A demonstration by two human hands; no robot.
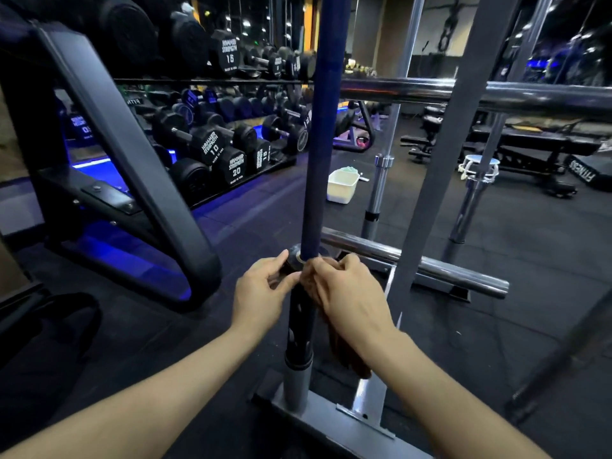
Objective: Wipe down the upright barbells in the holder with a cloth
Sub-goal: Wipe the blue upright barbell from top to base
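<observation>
Head view, left to right. Left hand point(261, 286) pinching collar point(293, 260) of blue upright barbell point(316, 144); seated in holder point(331, 422) below. Right hand point(347, 293) gripping brown cloth point(351, 359) against shaft at collar. Step judged: wiping collar junction. Next: work down sleeve, then chrome barbells point(381, 180) at right.

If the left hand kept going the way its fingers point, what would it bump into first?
Almost at once the dark collar of the blue barbell: the left hand already has its fingertips at it.
</observation>
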